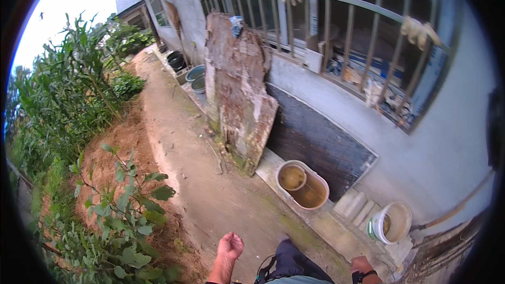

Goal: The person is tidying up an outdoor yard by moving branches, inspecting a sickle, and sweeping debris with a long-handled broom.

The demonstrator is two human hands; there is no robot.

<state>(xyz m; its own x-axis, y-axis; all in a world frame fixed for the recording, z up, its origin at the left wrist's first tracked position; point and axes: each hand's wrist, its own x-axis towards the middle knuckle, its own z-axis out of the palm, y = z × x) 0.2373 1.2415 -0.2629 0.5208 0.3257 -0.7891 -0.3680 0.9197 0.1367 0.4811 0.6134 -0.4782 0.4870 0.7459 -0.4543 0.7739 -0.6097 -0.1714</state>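
My left hand [230,245] hangs over the concrete path [197,189] with its fingers curled in; nothing shows in it. At the lower right is my right hand [360,264], above the edge of the concrete ledge, a black band on its wrist. Whether its fingers hold anything cannot be told. Ahead of me an oval plastic tub [323,193] of brownish water stands on the ledge, with a round basin [292,177] inside it. A white bucket [402,217] is tilted near my right hand. A weathered wooden board [240,86] leans by the wall.
A dark panel [311,138] leans under the barred window [355,43], where gloves [418,33] hang on the rail. Blue basins [195,73] and a black bucket [176,61] stand farther along the wall. Leafy plants [130,213] and corn [71,75] grow left of the path.
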